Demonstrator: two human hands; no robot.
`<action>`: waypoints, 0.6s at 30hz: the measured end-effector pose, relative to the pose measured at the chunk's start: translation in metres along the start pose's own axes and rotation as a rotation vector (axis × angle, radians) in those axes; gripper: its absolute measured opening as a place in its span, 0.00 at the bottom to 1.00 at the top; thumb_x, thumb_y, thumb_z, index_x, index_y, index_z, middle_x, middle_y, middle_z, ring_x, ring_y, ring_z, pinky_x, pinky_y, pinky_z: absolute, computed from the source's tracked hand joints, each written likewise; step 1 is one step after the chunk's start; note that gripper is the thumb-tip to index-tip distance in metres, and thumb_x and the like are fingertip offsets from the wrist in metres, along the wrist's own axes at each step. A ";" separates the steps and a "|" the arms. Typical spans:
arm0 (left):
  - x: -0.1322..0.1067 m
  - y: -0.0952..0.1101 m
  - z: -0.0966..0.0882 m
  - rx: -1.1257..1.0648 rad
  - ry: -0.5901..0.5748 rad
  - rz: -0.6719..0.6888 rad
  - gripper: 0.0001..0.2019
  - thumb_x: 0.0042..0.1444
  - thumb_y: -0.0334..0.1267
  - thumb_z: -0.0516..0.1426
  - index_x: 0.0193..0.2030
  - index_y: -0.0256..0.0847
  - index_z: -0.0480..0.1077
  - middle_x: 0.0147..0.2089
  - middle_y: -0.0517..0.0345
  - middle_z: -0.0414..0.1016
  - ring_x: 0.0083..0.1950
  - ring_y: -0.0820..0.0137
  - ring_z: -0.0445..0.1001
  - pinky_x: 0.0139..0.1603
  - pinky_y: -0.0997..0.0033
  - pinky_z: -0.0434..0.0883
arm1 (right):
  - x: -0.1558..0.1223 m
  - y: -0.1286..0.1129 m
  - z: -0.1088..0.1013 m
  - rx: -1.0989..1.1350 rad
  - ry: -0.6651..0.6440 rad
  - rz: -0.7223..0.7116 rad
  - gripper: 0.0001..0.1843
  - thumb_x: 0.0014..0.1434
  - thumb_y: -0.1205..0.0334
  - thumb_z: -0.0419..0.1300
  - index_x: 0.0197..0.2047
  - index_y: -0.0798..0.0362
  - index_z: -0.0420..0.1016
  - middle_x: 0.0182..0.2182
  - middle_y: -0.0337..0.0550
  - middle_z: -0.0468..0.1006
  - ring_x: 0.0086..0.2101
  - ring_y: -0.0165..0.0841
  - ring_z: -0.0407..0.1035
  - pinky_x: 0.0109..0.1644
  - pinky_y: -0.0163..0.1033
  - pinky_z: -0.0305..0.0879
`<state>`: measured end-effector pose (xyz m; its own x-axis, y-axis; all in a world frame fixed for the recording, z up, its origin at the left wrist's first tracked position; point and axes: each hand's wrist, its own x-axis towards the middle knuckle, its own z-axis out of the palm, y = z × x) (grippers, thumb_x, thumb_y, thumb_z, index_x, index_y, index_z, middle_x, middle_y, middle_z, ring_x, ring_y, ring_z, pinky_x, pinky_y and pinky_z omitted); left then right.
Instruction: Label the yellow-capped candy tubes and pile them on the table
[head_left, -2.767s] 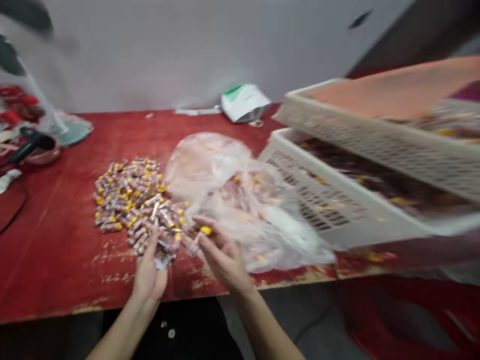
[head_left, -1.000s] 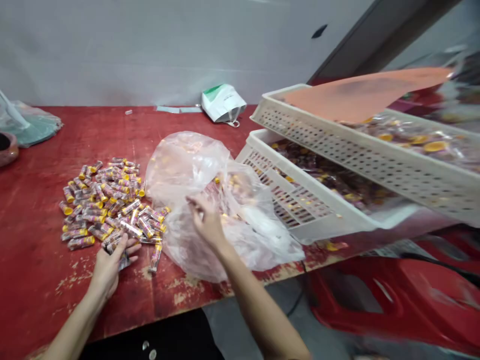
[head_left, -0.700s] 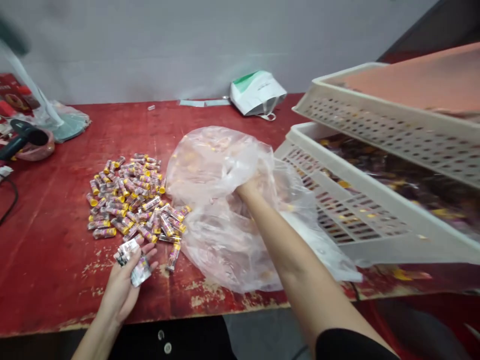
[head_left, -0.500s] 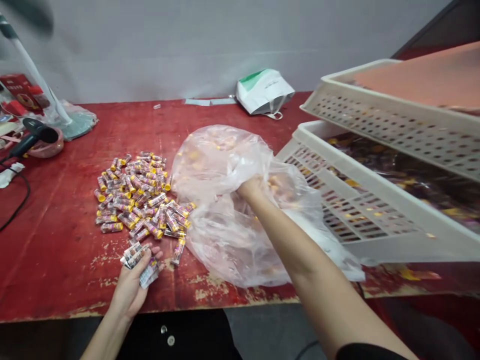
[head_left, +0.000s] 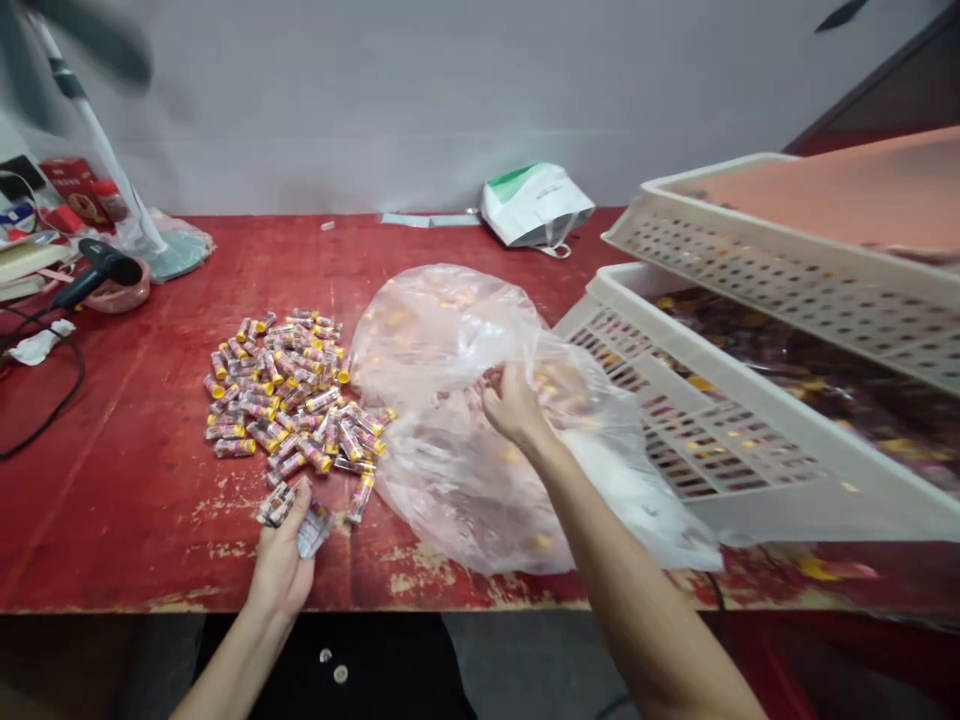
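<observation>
My left hand [head_left: 285, 560] is closed around several small printed packets [head_left: 279, 503] near the table's front edge. Beyond it lies a loose pile of small clear tubes with yellow caps [head_left: 285, 390] and purple-and-white labels. My right hand [head_left: 516, 405] is at the mouth of a large translucent plastic bag [head_left: 442, 470], its fingers curled together. A small pinkish-brown shape shows by the fingertips, too blurred to name. Through the bag's film, yellow and orange spots are visible.
On the right, a white perforated crate [head_left: 720, 400] with yellow-and-purple items stands under a second crate [head_left: 787, 270]. A white-and-green bag [head_left: 536, 205] lies by the wall. A fan stand [head_left: 176, 258], a black handheld device [head_left: 105, 262] and a cable [head_left: 71, 395] are on the left.
My right hand has drawn back out of the bag's mouth, and its fingers now show. My left hand has closed more around the packets. The view has shifted slightly.
</observation>
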<state>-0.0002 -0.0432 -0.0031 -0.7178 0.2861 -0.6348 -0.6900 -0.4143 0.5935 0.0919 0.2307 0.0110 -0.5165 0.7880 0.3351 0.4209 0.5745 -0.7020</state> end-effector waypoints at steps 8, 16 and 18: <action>-0.009 -0.021 0.014 -0.019 -0.129 0.106 0.15 0.37 0.32 0.72 0.33 0.37 0.74 0.32 0.62 0.79 0.32 0.75 0.77 0.37 0.77 0.74 | -0.161 -0.078 0.072 0.813 -0.295 0.181 0.16 0.56 0.48 0.65 0.34 0.53 0.76 0.28 0.38 0.73 0.27 0.29 0.67 0.30 0.33 0.67; -0.006 -0.002 0.006 -0.076 -0.015 -0.002 0.11 0.48 0.36 0.68 0.38 0.38 0.75 0.36 0.57 0.81 0.36 0.71 0.78 0.41 0.72 0.75 | -0.164 -0.071 0.053 0.674 -0.422 0.002 0.19 0.66 0.56 0.55 0.59 0.47 0.67 0.46 0.46 0.73 0.49 0.36 0.69 0.54 0.42 0.70; -0.006 0.001 0.008 -0.086 -0.037 -0.034 0.12 0.50 0.36 0.67 0.41 0.38 0.75 0.38 0.56 0.81 0.37 0.70 0.79 0.41 0.72 0.76 | -0.169 -0.068 0.043 0.584 -0.435 -0.089 0.22 0.67 0.61 0.53 0.64 0.46 0.61 0.54 0.49 0.69 0.56 0.38 0.65 0.61 0.46 0.64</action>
<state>0.0028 -0.0380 0.0054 -0.6983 0.3326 -0.6339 -0.7045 -0.4761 0.5262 0.1186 0.0489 -0.0244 -0.8309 0.5143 0.2121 -0.0401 0.3249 -0.9449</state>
